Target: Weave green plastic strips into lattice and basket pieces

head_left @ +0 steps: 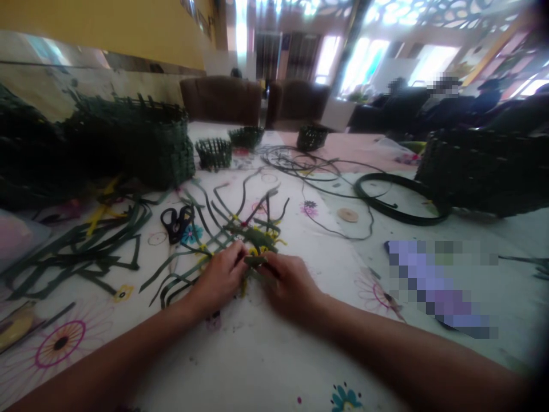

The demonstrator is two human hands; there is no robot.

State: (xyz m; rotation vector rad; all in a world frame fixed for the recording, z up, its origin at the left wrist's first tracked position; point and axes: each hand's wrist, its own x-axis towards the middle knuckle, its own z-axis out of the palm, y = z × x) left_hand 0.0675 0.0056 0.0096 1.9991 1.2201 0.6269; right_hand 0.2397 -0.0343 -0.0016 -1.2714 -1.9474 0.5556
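Both hands meet at the near edge of a partly woven piece of green strips (253, 236), with yellow ties showing at several crossings. Its loose strip ends fan out over the tablecloth, away from me and to the left. My left hand (226, 269) has its fingers closed at the edge of the weave. Thumb and fingers of my right hand (291, 280) pinch a short green strip end (255, 260) beside the left fingertips. Black-handled scissors (175, 223) lie left of the weave, apart from both hands.
Loose green strips (98, 252) spread at left before a large dark woven basket (158, 137). Small baskets (213, 153) stand farther back. A strip coil (403, 197) lies right, near another large basket (484, 169). A blurred-out flat object (433, 286) rests nearer me.
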